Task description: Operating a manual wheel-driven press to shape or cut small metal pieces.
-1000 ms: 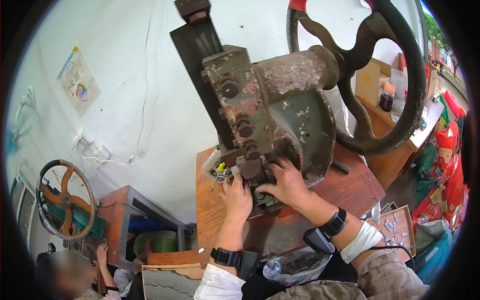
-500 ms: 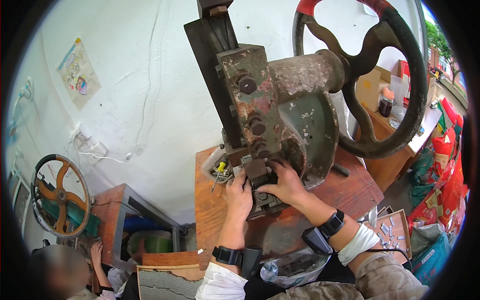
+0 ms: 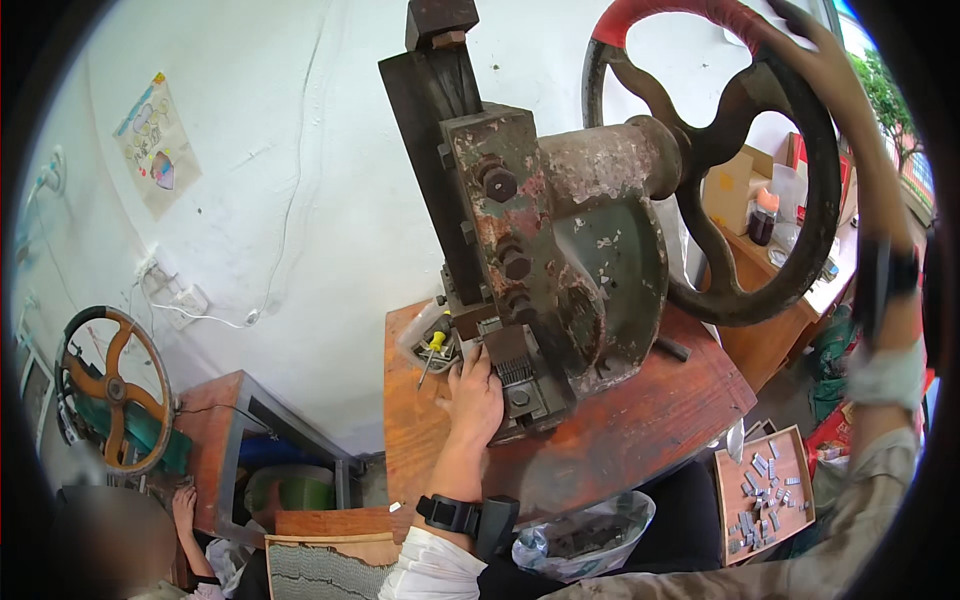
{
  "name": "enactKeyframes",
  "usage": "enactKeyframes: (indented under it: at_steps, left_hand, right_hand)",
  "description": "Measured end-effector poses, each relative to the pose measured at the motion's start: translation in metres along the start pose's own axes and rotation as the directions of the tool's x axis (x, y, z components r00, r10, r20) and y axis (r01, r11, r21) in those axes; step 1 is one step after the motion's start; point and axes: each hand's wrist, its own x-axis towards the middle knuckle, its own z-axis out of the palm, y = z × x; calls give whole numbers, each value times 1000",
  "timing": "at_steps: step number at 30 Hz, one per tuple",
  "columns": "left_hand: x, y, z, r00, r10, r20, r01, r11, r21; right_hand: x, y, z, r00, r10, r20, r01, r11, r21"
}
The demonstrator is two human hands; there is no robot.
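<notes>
My left hand [image 3: 474, 400] lies at the base of a heavy hand press [image 3: 500, 215], fingers stretched and apart. Its fingertips reach the left side of a small dark finned metal piece [image 3: 515, 370] under the ram; whether they press on it I cannot make out. Up at the right, my right hand [image 3: 832, 68], blurred, is closed on the rim of the press's large handwheel [image 3: 822, 190], just past the red-wrapped section. A bolted die block [image 3: 522, 398] sits in front of the finned piece.
A yellow-handled screwdriver [image 3: 435, 345] rests by a plastic tub [image 3: 418, 335] on the wooden table [image 3: 600, 440]. A tray [image 3: 800, 455] of small metal pieces and a plastic bag [image 3: 630, 530] are below. Another person's hand [image 3: 185, 505] is at the left, near a second handwheel [image 3: 117, 390].
My right hand has left the finned piece and moved up and right onto the handwheel. My left hand has stayed beside the piece, its fingers now more spread.
</notes>
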Motion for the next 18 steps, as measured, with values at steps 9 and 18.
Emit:
enactKeyframes:
  at_steps: [9, 18]
  left_hand:
    - [-19, -2, -13, 989, -145, 19, 145, 988, -51]
    - [-8, -27, -8, 995, -93, 31, 97, 987, -125]
  right_hand:
    - [-144, -16, 13, 854, 393, 342, -519, 589, 619]
    - [-188, -25, 31, 791, 555, 257, -602, 631, 489]
